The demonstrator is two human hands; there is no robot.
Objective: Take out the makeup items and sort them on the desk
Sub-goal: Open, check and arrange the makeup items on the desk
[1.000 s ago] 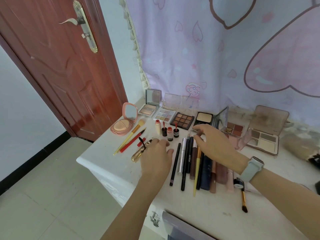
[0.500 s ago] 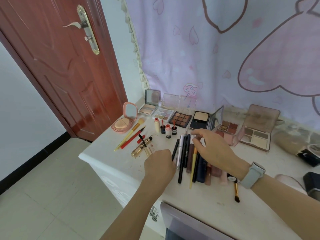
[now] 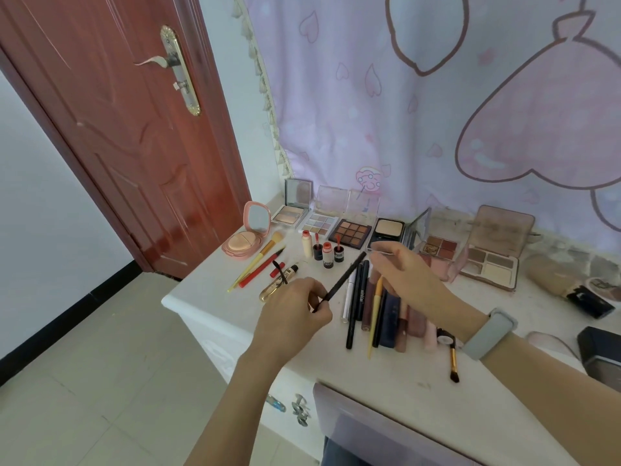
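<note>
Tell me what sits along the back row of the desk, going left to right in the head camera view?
Pink round compact → highlighter palette → pastel eyeshadow palette → brown nine-pan palette → black powder compact → small red-brown palette → large pink palette.

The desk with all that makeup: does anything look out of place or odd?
Mostly tidy rows. One oddity: the gold mascara tube lies open, its black wand resting loose across it instead of screwed in. A small black-tipped brush also lies apart from the pencil row. The left hand holds a thin black pencil.
</note>
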